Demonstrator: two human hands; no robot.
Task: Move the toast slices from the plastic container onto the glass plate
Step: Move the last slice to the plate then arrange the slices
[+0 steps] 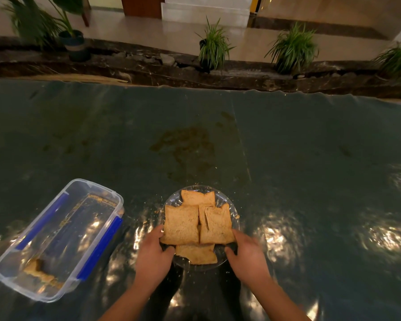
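Note:
Several toast slices (182, 224) lie overlapping on the round glass plate (234, 210) at the table's near middle. My left hand (152, 258) grips the plate's near left rim, thumb on top by a slice. My right hand (247, 256) grips the near right rim, slightly blurred. The clear plastic container (12, 267) with blue clips stands to the left, holding only crumbs and a small broken piece of toast (36, 267) in its near corner.
The table has a dark green glossy cover (310, 147) with a brown stain (185, 144) beyond the plate and bright light reflections. Crumbs lie around the plate. Potted plants (214, 46) stand on the floor past the far edge.

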